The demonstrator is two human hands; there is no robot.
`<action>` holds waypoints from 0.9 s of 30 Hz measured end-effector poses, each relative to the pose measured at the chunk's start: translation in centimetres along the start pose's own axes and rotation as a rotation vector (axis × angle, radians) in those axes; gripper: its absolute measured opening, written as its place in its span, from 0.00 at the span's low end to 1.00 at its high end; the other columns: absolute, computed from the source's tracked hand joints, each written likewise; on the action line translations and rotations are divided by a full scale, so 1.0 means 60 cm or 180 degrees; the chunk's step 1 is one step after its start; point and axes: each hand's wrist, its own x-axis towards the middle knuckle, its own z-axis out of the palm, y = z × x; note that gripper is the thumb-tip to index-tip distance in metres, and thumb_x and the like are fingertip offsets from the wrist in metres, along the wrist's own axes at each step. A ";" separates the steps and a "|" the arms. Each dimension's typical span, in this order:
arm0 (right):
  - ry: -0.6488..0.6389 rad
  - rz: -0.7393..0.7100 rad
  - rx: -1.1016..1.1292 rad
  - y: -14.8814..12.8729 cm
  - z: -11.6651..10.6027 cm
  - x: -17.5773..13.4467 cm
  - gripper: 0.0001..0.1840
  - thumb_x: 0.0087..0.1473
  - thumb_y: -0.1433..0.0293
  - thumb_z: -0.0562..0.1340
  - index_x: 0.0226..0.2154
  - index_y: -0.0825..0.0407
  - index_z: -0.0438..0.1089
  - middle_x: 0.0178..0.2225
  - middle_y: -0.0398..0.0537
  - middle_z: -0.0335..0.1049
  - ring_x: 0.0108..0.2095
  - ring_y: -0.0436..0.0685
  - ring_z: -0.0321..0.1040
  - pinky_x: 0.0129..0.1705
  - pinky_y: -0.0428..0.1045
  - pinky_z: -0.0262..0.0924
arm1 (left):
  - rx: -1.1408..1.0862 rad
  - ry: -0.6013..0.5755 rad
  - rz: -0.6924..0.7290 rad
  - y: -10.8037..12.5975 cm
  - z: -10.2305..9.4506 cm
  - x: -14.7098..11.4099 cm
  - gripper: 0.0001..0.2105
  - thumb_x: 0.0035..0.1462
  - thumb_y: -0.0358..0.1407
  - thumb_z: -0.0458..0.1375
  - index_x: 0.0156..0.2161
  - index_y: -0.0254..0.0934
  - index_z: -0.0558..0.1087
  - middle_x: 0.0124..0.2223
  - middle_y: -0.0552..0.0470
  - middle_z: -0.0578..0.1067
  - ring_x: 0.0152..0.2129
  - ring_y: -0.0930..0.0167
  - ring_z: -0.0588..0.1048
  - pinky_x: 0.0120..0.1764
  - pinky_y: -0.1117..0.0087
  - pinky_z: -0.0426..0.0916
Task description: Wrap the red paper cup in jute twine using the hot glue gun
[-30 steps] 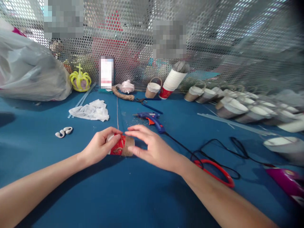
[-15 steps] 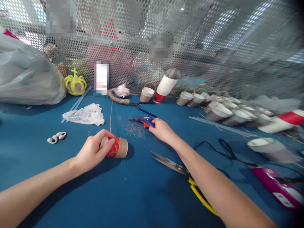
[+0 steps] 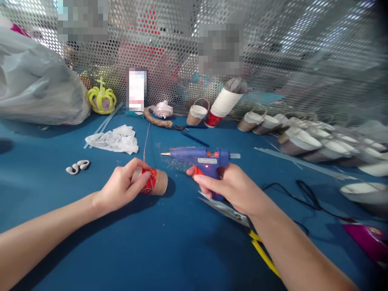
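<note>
My left hand (image 3: 123, 186) is closed round a red paper cup (image 3: 150, 180) lying on its side, its rim end wrapped in brown twine (image 3: 161, 182). A strand of twine (image 3: 146, 141) runs from the cup back to a coiled bundle of twine (image 3: 157, 119). In my right hand (image 3: 232, 184) is a blue hot glue gun (image 3: 194, 155), raised off the table with its nozzle pointing left. A glue stick (image 3: 235, 156) pokes out of its back, and a small red light shows on its side. Scissors with yellow handles (image 3: 233, 216) lie under my right wrist.
Several twine-wrapped cups (image 3: 303, 139) crowd the right side. A stack of white cups (image 3: 227, 101) leans at the back beside a small basket (image 3: 197, 115). Pliers (image 3: 194, 135), crumpled white material (image 3: 117, 139), a phone (image 3: 136, 89) and a purple power strip (image 3: 368, 240) are around. A black cord (image 3: 309, 198) trails right.
My right hand has lifted the glue gun off the table and brought it nearer, gripping its handle. My left hand still holds the cup. The view has shifted slightly.
</note>
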 end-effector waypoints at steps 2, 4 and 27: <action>-0.0038 -0.0072 -0.0291 -0.005 0.005 -0.009 0.10 0.49 0.63 0.59 0.32 0.53 0.68 0.15 0.37 0.59 0.17 0.49 0.58 0.20 0.46 0.57 | -0.0042 0.0061 -0.0113 0.000 0.000 0.002 0.07 0.57 0.36 0.50 0.37 0.36 0.68 0.24 0.56 0.72 0.19 0.75 0.69 0.23 0.77 0.61; -0.0008 -0.0186 -0.0698 -0.008 0.011 -0.017 0.09 0.51 0.62 0.57 0.28 0.51 0.67 0.14 0.38 0.58 0.16 0.49 0.57 0.20 0.46 0.57 | -0.0148 0.0119 -0.0275 0.000 0.000 0.004 0.07 0.57 0.37 0.51 0.36 0.35 0.68 0.23 0.56 0.71 0.19 0.75 0.68 0.22 0.77 0.61; 0.0134 -0.1223 -0.1827 -0.002 0.040 -0.030 0.10 0.52 0.70 0.58 0.22 0.49 0.57 0.22 0.39 0.62 0.22 0.48 0.58 0.25 0.45 0.56 | -0.0309 0.0032 -0.0628 0.001 -0.002 0.009 0.10 0.56 0.40 0.50 0.35 0.34 0.67 0.24 0.55 0.70 0.18 0.76 0.64 0.22 0.76 0.59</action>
